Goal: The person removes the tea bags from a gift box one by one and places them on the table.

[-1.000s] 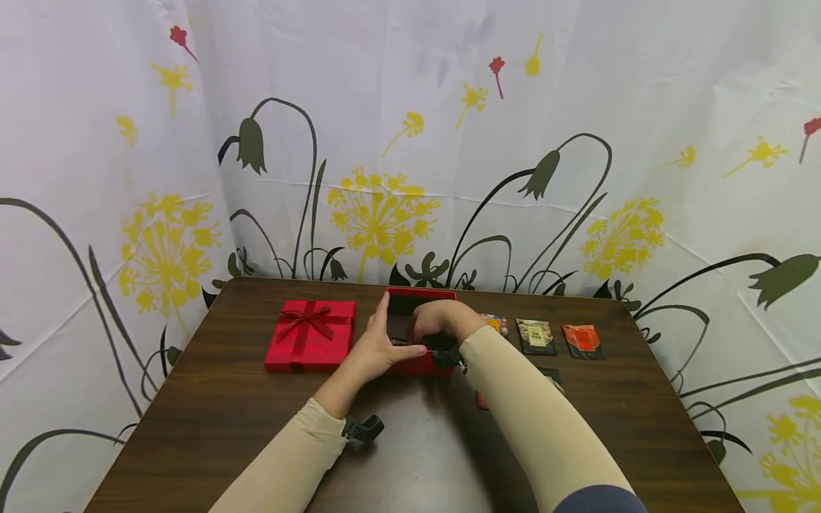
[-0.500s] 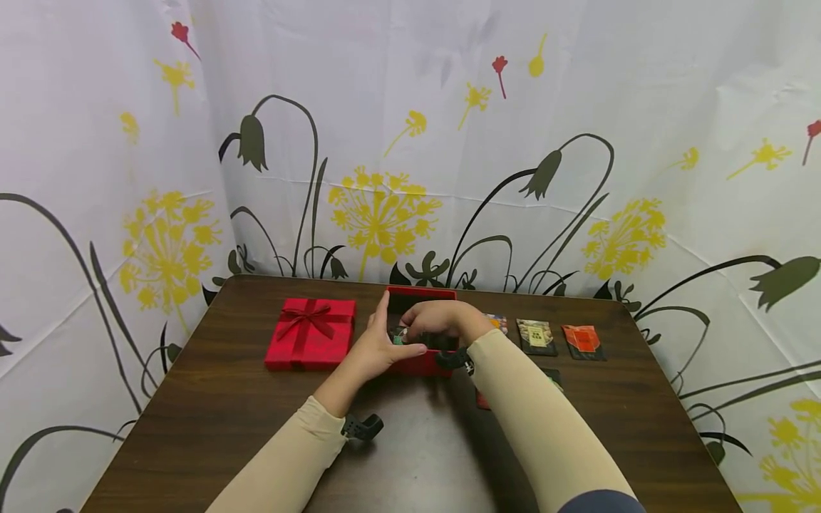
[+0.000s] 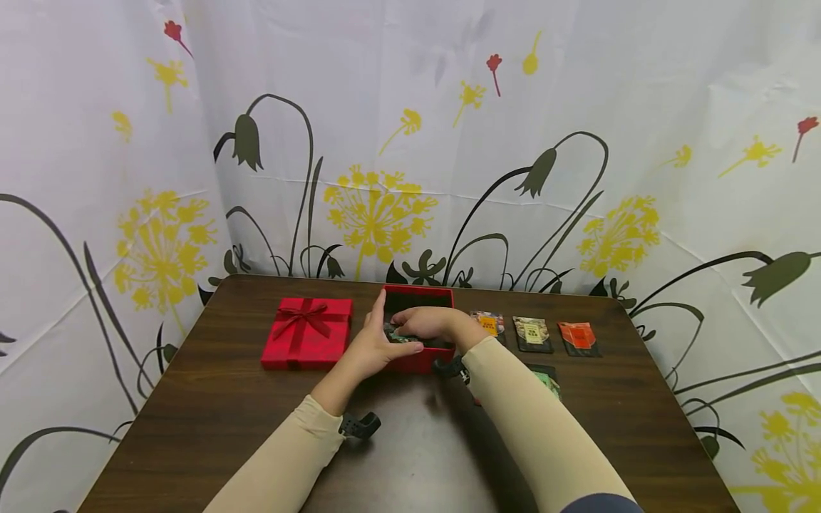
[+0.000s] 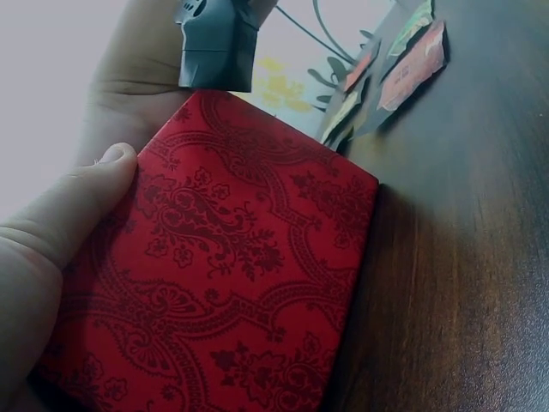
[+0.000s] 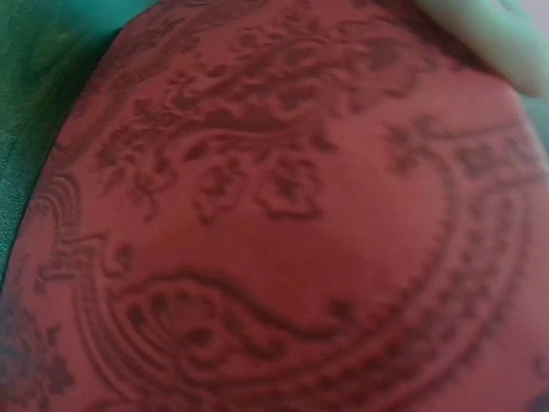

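Observation:
An open red box [image 3: 413,364] with a dark inside stands near the back of the table. My left hand [image 3: 375,347] rests along its left side, fingers straight and the thumb over the front rim. In the left wrist view the thumb [image 4: 96,190] touches the top edge of the patterned red wall. My right hand [image 3: 431,322] reaches down into the box, its fingers pinching a small dark-and-green packet [image 3: 399,338] at the left inner side. The fingertips are partly hidden there. The box wall fills most of the right wrist view.
Left of the box lies a red lid [image 3: 308,333] with a ribbon bow. On the right are a yellow-labelled packet [image 3: 489,325], a pale packet [image 3: 532,333], an orange packet [image 3: 580,338] and a green packet [image 3: 546,379] partly behind the right forearm.
My right hand has moved left inside the box, and the dark-and-green packet has come into view at the left inner side. The left hand has stayed in place.

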`<state>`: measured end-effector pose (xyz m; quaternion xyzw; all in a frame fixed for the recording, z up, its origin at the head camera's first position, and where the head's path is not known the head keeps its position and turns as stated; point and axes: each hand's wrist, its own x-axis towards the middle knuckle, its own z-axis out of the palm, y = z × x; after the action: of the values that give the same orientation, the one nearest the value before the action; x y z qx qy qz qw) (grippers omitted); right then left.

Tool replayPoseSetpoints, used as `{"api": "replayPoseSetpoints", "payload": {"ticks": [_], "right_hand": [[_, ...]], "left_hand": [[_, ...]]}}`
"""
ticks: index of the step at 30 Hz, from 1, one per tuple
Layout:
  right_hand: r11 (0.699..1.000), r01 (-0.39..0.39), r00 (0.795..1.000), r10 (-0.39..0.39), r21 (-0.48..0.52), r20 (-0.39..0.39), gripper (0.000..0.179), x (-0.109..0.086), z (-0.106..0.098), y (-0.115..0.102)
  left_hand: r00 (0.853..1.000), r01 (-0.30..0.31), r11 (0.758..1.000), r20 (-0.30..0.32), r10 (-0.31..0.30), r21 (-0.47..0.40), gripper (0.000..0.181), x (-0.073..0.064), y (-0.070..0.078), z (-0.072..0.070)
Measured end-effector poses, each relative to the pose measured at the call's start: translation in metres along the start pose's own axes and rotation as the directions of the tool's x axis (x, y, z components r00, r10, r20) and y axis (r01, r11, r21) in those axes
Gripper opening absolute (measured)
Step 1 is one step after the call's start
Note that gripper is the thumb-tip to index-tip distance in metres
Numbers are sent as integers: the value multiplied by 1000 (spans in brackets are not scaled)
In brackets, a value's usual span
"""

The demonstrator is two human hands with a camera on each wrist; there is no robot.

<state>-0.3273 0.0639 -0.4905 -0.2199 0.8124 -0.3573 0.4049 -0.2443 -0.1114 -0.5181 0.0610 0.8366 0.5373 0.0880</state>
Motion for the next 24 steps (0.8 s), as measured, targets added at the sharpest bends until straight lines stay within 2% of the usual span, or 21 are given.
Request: {"api": "replayPoseSetpoints", "payload": {"ticks": [5, 8, 10, 13, 18, 24], "right_hand": [[998, 27, 999, -25, -61, 41, 64, 4, 3, 0], [997, 50, 998, -47, -58, 46, 61, 4, 3, 1], [998, 61, 998, -60, -31, 24, 57, 2, 1, 1], [993, 90, 996, -90, 82, -4, 49, -1, 0, 0], [956, 151, 988, -153, 252, -14, 39, -4, 1, 0], [946, 209, 977, -192, 247, -93, 33, -7, 4, 1]], "left_hand": [[1000, 8, 1000, 7, -8, -5, 136, 0, 1, -1], [1000, 1, 1000, 9, -1, -15, 136, 0, 2, 0], [1000, -7, 1000, 8, 7, -23, 137, 0, 2, 0], [1000, -14, 1000, 3, 14, -28, 139, 0, 2, 0], [1000, -9, 1000, -12, 9, -11, 140, 0, -1, 0], [1000, 1, 1000, -4, -1, 9, 140, 1, -1, 0]]}}
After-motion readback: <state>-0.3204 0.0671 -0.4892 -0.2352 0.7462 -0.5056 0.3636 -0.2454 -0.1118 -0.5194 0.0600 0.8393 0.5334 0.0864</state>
